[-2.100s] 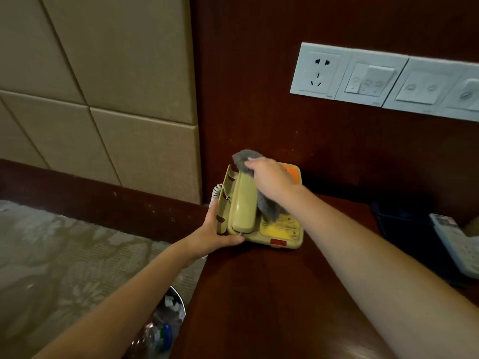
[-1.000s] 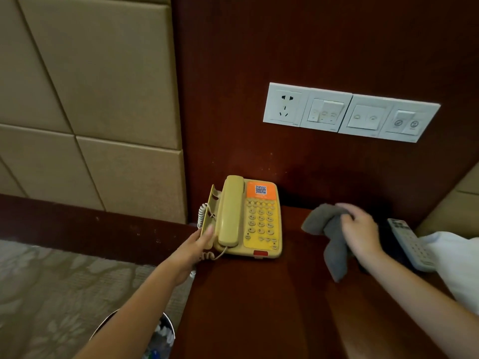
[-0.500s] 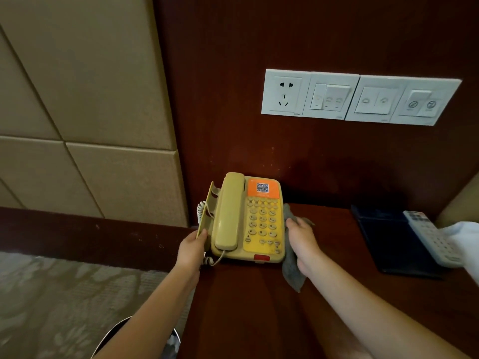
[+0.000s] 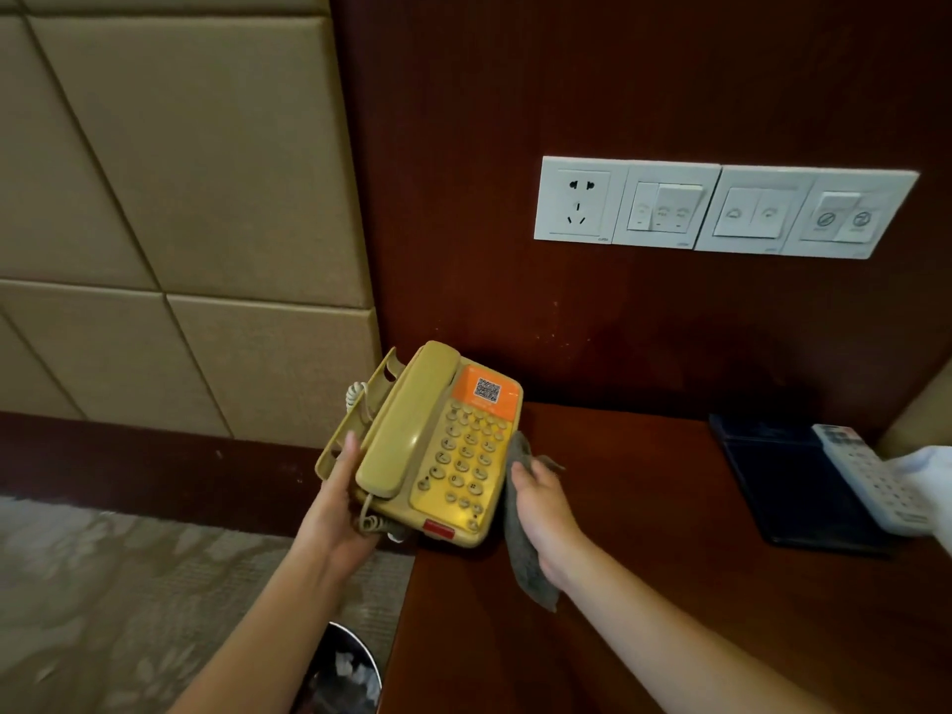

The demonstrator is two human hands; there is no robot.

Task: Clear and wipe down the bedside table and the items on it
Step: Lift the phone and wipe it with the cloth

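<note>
Hands flank the yellow telephone (image 4: 448, 445): left hand (image 4: 340, 499) grips its 9 o'clock edge, thumb on top beside the handset, and right hand (image 4: 541, 505) holds a grey cloth (image 4: 521, 564) bunched against its 3 o'clock side. Telephone sits skewed at the counter's (image 4: 644, 569) 10 o'clock corner, left part past the edge. Dark folder (image 4: 783, 492) and white remote (image 4: 870, 481) lie well apart at 3 o'clock.

switch plate (image 4: 721, 208) on wood wall (image 4: 515, 95) | padded panels (image 4: 180, 172) left | bin (image 4: 340, 672) on carpet (image 4: 103, 584)

Telephone (image 4: 438, 450) left of folder (image 4: 788, 487) on table (image 4: 644, 584)
</note>
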